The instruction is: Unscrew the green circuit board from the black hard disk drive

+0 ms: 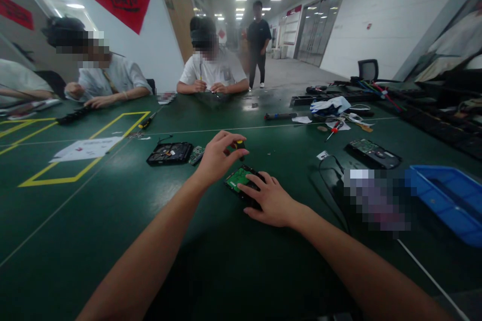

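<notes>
A black hard drive [245, 184] with a green circuit board facing up lies on the green table [113, 230] in front of me. My right hand [269, 199] rests on its near right side, fingers curled over the edge and pressing it down. My left hand [219, 155] hovers just above and behind the drive, fingers pinched round the yellow-and-black handle of a small screwdriver [238, 145] that points down toward the board.
An opened hard drive [169, 153] and a loose circuit board [196, 155] lie to the left. Another drive [372, 153] and a blue tray [448, 200] are at right. Tools, cloths and cables clutter the far right. Two people sit across the table; another stands in the corridor.
</notes>
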Available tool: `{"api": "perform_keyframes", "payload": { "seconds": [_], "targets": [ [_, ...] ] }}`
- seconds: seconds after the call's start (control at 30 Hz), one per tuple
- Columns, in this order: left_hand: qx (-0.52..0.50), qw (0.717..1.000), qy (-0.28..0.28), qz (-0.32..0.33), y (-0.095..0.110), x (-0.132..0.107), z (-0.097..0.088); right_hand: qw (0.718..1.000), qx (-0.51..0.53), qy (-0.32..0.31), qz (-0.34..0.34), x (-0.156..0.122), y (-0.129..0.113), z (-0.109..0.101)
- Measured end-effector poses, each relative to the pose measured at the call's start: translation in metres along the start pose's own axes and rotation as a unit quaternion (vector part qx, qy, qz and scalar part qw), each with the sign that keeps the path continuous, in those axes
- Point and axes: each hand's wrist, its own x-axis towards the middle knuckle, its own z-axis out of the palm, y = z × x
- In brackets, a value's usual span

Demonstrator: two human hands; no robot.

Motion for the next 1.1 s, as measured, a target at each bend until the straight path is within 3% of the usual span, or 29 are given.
{"api": "perform_keyframes", "payload": {
  "seconds": [0.17,0.43,0.53,0.7,0.8,1.1],
  "targets": [
    [0.000,1.000,-0.008,-0.008,0.0007,0.0010,-0.0018,1.000,0.001,-0.006,0.002,0.0008,0.0013,0.0012],
    [-0.103,0.989,-0.101,-0.033,-0.0021,0.0003,-0.0027,1.000,0.003,-0.001,0.003,0.0001,0.0020,0.0035],
    [-0.083,0.993,-0.080,-0.032,-0.0023,0.0001,-0.0019,1.000,0.005,-0.001,0.002,0.0002,0.0015,0.0025],
    [0.007,1.000,0.001,-0.011,-0.0042,0.0013,-0.0003,1.000,-0.001,0.002,-0.001,0.0004,0.0016,0.0018],
    [0.023,1.000,0.012,-0.010,-0.0040,0.0016,-0.0005,1.000,-0.002,0.000,-0.001,0.0006,0.0016,0.0021],
    [-0.122,0.987,-0.090,-0.046,-0.0023,-0.0004,-0.0010,1.000,-0.004,0.000,0.002,0.0008,0.0005,0.0022]
  ]
}}
